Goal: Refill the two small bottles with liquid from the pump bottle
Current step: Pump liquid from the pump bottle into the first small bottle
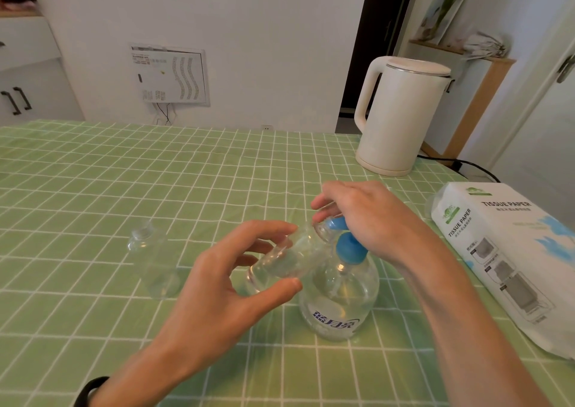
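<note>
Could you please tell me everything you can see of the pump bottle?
The pump bottle is clear plastic by its look, round, with blue lettering on its front and a blue pump on top. It stands upright on the green checked cloth. The right hand grips the pump; the left hand holds a tilted small bottle with its mouth at the spout. Liquid level unclear.

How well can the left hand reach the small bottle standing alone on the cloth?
Probably yes: only bare tablecloth lies between the left hand and the standing bottle. But its fingers hold the other small bottle.
</note>
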The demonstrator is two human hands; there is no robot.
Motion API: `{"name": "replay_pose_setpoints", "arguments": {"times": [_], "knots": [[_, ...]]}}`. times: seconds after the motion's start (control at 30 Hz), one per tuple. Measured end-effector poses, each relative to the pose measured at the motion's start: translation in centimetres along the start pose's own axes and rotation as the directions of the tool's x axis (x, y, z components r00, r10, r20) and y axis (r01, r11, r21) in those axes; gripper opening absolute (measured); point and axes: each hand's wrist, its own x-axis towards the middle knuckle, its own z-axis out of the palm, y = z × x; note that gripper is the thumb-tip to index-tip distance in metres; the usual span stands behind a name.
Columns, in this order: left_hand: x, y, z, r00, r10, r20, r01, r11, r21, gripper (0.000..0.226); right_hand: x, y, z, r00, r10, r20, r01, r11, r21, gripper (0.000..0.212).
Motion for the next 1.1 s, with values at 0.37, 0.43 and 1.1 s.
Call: {"name": "replay_pose_setpoints", "arguments": {"times": [0.37,0.43,1.1], "knots": [[-0.06,0.02,-0.13,1.0,-0.006,0.003,0.006,1.0,0.026,0.049,0.09,0.11,0.25,0.999,0.036,0.025,-0.036,0.999,0.033,0.034],[-0.04,0.12,-0.07,1.0,-0.002,0.004,0.002,1.0,0.02,0.05,0.12,0.03,0.19,1.0,0.014,-0.004,-0.014,0.998,0.056,0.036],[0.09,0.23,-0.22,1.0,-0.011,0.0,0.011,1.0,0.019,0.049,0.07,-0.03,0.36,1.0,-0.005,-0.024,0.007,0.995,0.097,0.032]]}}
